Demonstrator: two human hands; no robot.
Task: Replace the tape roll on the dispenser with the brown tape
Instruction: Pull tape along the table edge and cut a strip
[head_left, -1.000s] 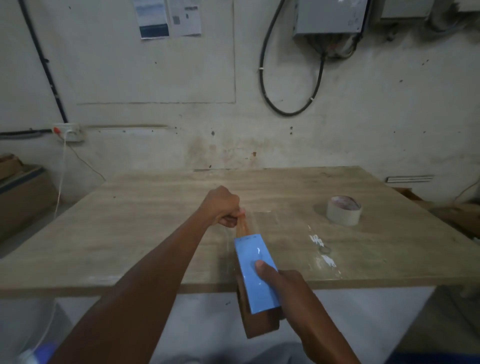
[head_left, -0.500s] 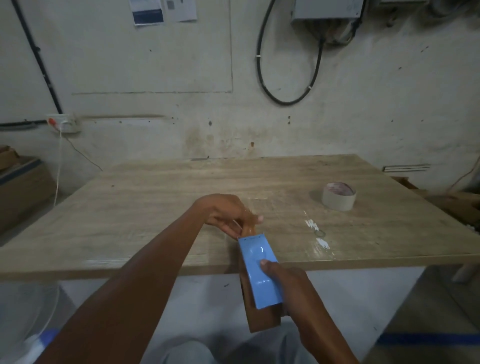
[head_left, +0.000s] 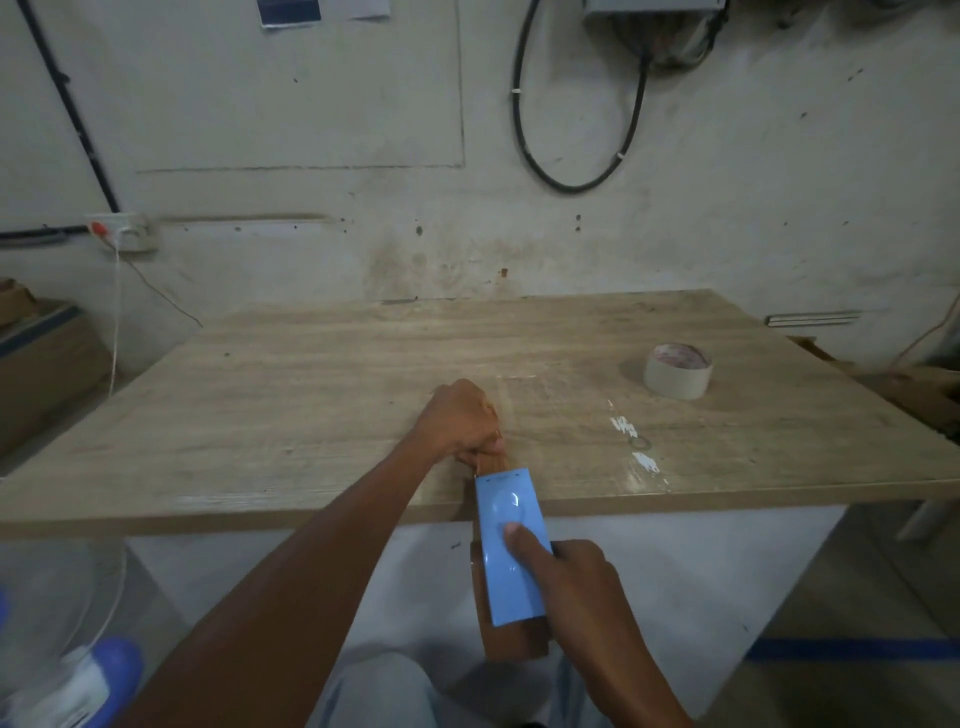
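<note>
A blue tape dispenser (head_left: 508, 551) hangs over the near edge of the wooden table (head_left: 311, 395), with the brown tape roll (head_left: 511, 642) showing under its rear end. My right hand (head_left: 579, 587) grips the dispenser from the right, index finger lying on its blue top. A strip of brown tape (head_left: 491, 462) runs forward from the dispenser's front. My left hand (head_left: 460, 423) is closed on the far end of that strip, resting on the table. A second, pale tape roll (head_left: 678, 371) lies flat at the table's right side.
White scraps and a small ring (head_left: 640, 443) lie on the table right of the dispenser. A wall with a hanging black cable (head_left: 571, 184) stands behind. Cardboard boxes (head_left: 41, 364) sit at far left and a blue-and-white object (head_left: 98, 680) on the floor.
My left hand loosened its fingers half a second ago and is closed again on the tape end. The dispenser and my right hand have stayed nearly in place.
</note>
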